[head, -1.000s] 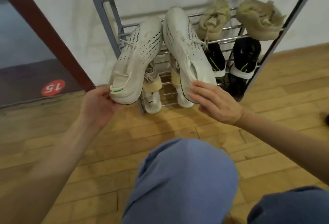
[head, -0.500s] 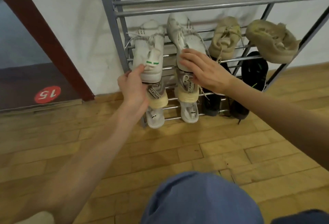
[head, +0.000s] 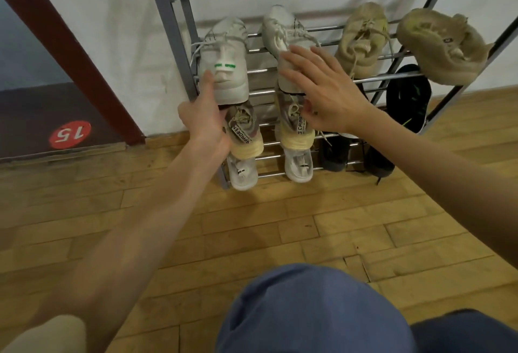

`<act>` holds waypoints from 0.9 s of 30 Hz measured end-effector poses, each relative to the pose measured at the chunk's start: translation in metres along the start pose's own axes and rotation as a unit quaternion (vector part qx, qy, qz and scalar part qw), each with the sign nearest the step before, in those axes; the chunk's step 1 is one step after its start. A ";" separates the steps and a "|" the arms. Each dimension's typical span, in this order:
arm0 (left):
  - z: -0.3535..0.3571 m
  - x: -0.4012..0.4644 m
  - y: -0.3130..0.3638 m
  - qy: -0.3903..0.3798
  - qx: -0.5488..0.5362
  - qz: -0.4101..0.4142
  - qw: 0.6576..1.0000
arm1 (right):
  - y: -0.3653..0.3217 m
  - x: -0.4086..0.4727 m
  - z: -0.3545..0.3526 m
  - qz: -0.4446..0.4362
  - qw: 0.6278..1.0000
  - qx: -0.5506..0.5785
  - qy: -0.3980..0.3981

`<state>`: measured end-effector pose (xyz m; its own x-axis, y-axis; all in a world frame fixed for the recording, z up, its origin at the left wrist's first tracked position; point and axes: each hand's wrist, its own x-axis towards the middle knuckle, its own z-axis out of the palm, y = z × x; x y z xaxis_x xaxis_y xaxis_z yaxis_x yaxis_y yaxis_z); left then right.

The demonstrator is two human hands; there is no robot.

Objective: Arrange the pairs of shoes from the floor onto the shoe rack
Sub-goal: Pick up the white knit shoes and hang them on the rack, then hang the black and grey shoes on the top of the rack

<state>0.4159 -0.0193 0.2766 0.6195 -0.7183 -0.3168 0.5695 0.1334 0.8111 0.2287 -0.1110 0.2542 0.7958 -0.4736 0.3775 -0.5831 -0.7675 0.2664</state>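
Observation:
A pair of white knit shoes lies heel-out on a middle shelf of the grey metal shoe rack (head: 164, 19). My left hand (head: 203, 120) grips the heel of the left white shoe (head: 224, 72) from below, with the thumb up against its green-marked heel tab. My right hand (head: 322, 92) lies flat with spread fingers over the heel of the right white shoe (head: 280, 30), its thumb just under the sole. Both shoes rest on the shelf's rails, toes toward the wall.
Two beige shoes (head: 361, 41) (head: 443, 44) share that shelf at the right. Lower shelves hold a grey-and-yellow pair (head: 244, 134), black shoes (head: 406, 97) and white shoes (head: 242, 174). Wooden floor (head: 280, 226) lies in front, my blue-trousered knee (head: 308, 310) below, and a brown door frame (head: 70, 44) stands at left.
Both white shoes went from held up in front of the rack to lying on the shelf. My right hand's fingers have spread and flattened over its shoe.

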 end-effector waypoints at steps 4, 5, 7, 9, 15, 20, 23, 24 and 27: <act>-0.007 0.003 -0.002 -0.023 0.015 -0.004 1.000 | -0.012 -0.025 0.001 0.020 0.999 0.013 0.035; -0.010 0.004 -0.004 -0.023 0.018 -0.004 1.000 | -0.016 -0.035 0.003 0.025 0.998 0.019 0.049; -0.016 0.005 -0.009 -0.019 0.022 0.008 1.000 | -0.021 -0.059 0.011 0.040 0.996 0.039 0.066; -0.024 0.004 -0.019 -0.014 0.037 0.034 0.999 | -0.027 -0.089 0.022 0.057 0.995 0.065 0.055; -0.039 -0.011 -0.112 -0.085 0.242 -0.020 0.966 | -0.040 -0.214 0.055 0.168 0.976 0.101 -0.099; -0.005 -0.051 -0.205 -0.362 0.487 -0.060 0.793 | -0.043 -0.331 0.058 0.349 0.898 0.109 -0.243; 0.027 -0.079 -0.254 -0.470 0.539 -0.055 0.697 | -0.043 -0.395 0.047 0.441 0.846 0.091 -0.284; 0.037 -0.087 -0.269 -0.496 0.545 -0.052 0.674 | -0.043 -0.415 0.043 0.471 0.829 0.089 -0.289; 0.063 -0.113 -0.310 -0.563 0.563 -0.043 0.603 | -0.042 -0.470 0.035 0.555 0.780 0.071 -0.282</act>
<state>0.1359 -0.0225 0.0919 -0.5080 -0.7823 -0.3606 -0.5482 -0.0292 0.8358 -0.1150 0.1284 0.0351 -0.2168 -0.9640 -0.1541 -0.9715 0.2286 -0.0628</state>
